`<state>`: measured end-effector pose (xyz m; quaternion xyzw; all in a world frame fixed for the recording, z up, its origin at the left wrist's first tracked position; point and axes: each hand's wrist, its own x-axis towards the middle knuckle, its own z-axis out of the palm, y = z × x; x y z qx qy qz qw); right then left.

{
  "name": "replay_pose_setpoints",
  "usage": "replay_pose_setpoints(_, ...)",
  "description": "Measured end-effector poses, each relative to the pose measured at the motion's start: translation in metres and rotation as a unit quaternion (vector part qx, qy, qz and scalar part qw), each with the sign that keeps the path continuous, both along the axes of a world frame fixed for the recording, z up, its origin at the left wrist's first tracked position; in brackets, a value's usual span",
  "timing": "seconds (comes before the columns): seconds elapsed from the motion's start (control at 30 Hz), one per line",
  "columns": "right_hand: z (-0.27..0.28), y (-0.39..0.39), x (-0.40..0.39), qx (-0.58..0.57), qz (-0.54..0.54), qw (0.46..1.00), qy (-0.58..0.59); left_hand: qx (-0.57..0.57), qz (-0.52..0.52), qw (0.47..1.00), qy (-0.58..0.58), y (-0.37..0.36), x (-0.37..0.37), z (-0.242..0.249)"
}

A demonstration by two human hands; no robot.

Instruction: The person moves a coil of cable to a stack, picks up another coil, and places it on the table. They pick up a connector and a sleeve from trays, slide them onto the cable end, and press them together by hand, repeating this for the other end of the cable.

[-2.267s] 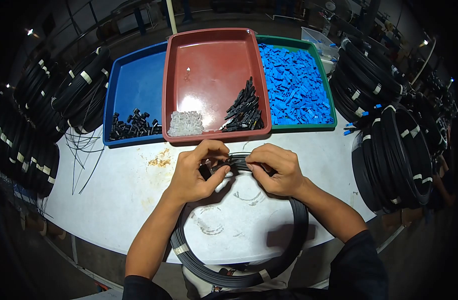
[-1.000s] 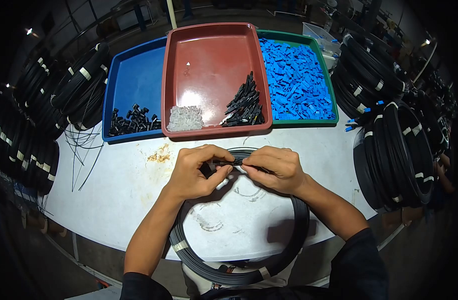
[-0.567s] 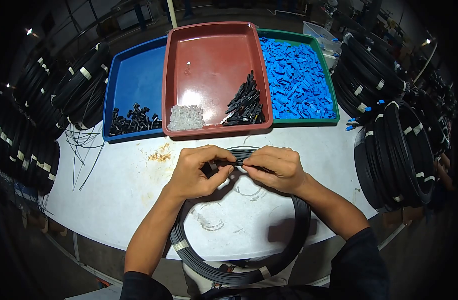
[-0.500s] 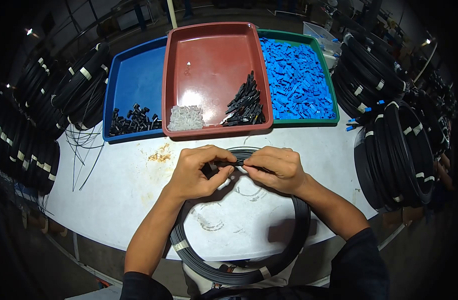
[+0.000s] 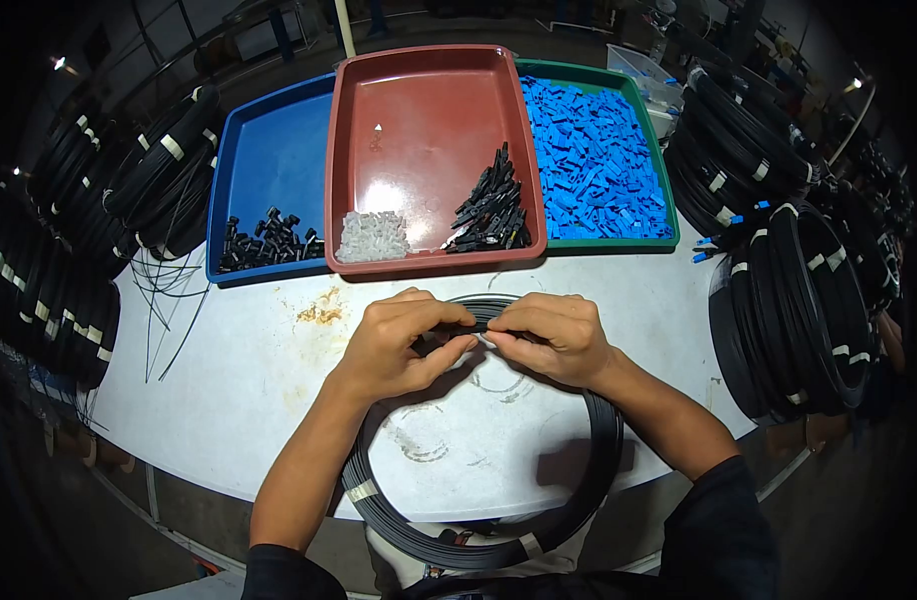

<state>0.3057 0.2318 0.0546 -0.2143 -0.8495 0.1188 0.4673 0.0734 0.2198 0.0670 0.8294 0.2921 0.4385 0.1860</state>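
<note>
A coil of black cable (image 5: 604, 450), banded with pale tape, lies at the table's front edge and overhangs it. Above the coil's far side, my left hand (image 5: 404, 340) and my right hand (image 5: 557, 338) meet almost fingertip to fingertip. Between them is a small, slim black piece (image 5: 480, 327), possibly a cable end or connector part; its exact kind is mostly hidden by the fingers. Thumb and fingers of my right hand pinch its right end. My left thumb and forefinger close around its left side.
Behind the hands stand a blue tray (image 5: 269, 120) with black parts, a red tray (image 5: 429, 110) with clear and black pieces, and a green tray (image 5: 669, 215) full of blue connectors. More cable coils (image 5: 794, 310) flank the table on both sides. Brown stains (image 5: 322, 308) mark the tabletop.
My left thumb and fingers have shifted slightly right, closer to my right fingertips. My right hand and the coil have stayed nearly in place.
</note>
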Motion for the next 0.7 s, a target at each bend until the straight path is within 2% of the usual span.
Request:
replay_pose_setpoints(0.3,0.000,0.000,-0.002,-0.029,0.022,0.999,-0.006,0.020,-0.002,0.999,0.030,0.003,-0.003,-0.003)
replay_pose_setpoints(0.47,0.004,-0.003,0.000,-0.038,0.011,0.998,-0.054,0.024,0.009,0.999,0.041,0.004,-0.004,-0.003)
replay_pose_setpoints(0.63,0.013,-0.008,-0.003,-0.036,0.046,0.998,-0.035,0.012,0.019,1.000,0.010,0.002,-0.003,-0.001)
replay_pose_setpoints(0.7,0.013,-0.008,-0.003,-0.047,0.001,0.999,-0.005,0.003,0.018,1.000,0.002,0.001,-0.003,-0.001)
